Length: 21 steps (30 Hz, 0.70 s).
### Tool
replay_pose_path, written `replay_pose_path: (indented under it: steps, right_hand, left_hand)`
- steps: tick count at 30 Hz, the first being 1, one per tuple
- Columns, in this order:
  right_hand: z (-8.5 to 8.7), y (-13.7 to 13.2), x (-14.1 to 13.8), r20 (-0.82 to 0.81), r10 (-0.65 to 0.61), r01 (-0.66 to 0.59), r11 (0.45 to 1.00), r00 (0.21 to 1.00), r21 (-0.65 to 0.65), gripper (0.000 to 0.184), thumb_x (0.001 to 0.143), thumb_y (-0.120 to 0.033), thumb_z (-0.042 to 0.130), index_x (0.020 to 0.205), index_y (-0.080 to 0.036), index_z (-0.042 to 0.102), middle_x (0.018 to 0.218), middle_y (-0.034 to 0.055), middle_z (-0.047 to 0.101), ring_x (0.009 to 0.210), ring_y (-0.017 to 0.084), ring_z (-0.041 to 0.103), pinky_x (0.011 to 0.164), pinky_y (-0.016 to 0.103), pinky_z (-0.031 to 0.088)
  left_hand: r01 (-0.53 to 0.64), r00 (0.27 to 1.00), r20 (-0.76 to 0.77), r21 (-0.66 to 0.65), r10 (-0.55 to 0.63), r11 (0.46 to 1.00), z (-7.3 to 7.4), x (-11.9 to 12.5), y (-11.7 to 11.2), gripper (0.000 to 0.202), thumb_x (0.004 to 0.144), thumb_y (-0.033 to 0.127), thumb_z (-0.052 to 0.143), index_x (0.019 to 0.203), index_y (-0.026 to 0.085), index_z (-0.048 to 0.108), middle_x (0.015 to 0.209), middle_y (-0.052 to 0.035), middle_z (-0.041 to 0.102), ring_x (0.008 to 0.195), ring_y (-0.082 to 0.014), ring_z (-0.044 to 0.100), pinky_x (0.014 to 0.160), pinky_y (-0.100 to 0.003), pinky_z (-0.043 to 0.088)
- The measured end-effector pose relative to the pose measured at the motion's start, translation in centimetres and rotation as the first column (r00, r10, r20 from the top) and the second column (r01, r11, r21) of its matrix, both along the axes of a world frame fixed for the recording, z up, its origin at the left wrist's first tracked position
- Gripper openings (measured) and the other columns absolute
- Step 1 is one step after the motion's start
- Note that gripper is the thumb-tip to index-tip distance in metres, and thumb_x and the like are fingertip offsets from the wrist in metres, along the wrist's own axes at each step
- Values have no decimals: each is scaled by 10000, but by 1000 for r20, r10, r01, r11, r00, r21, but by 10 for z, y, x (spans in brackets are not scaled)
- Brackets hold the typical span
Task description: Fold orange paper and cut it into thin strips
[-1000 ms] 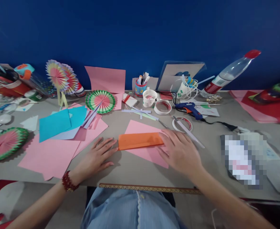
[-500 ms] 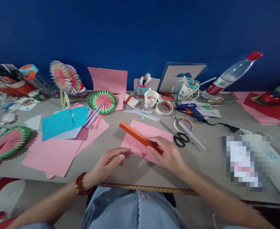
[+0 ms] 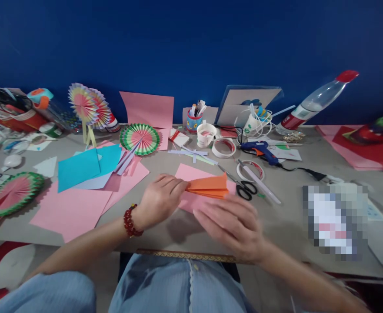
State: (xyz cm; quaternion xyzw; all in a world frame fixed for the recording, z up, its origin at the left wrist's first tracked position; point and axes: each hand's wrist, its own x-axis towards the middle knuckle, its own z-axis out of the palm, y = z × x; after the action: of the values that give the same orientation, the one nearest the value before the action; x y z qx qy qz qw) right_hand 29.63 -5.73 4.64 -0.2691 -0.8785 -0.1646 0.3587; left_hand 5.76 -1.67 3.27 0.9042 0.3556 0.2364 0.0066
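Note:
My left hand (image 3: 161,199), with a red bead bracelet on its wrist, pinches one end of an accordion-folded orange paper (image 3: 209,185), which fans out to the right just above a pink sheet (image 3: 191,174). Blurred by motion, my right hand (image 3: 233,224) hovers below the orange paper with its fingers stretched out and nothing in them. Black-handled scissors (image 3: 245,188) lie just right of the orange paper.
Pink and blue sheets (image 3: 80,169) cover the left of the grey table (image 3: 289,217). Finished paper fans (image 3: 140,138) stand and lie at the back left. Tape rolls (image 3: 224,148), a blue glue gun (image 3: 259,150), cups and a plastic bottle (image 3: 315,102) sit at the back.
The orange paper lay flat under both hands, then my right hand lifted it. Now my left hand pinches its end and my right hand has let go and moved below it.

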Motion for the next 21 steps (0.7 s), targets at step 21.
replay_pose_path:
  steps: [21]
  right_hand:
    - [-62, 13, 33, 316, -71, 144, 967, 946, -212, 322, 949, -58, 507, 1166, -180, 710, 1055, 76, 734, 970, 217, 599, 911, 368, 457]
  left_hand:
    - [106, 950, -309, 189, -44, 976, -47, -1, -4, 200, 1015, 131, 453, 1047, 124, 650, 905, -76, 629, 838, -215, 563, 764, -347, 444]
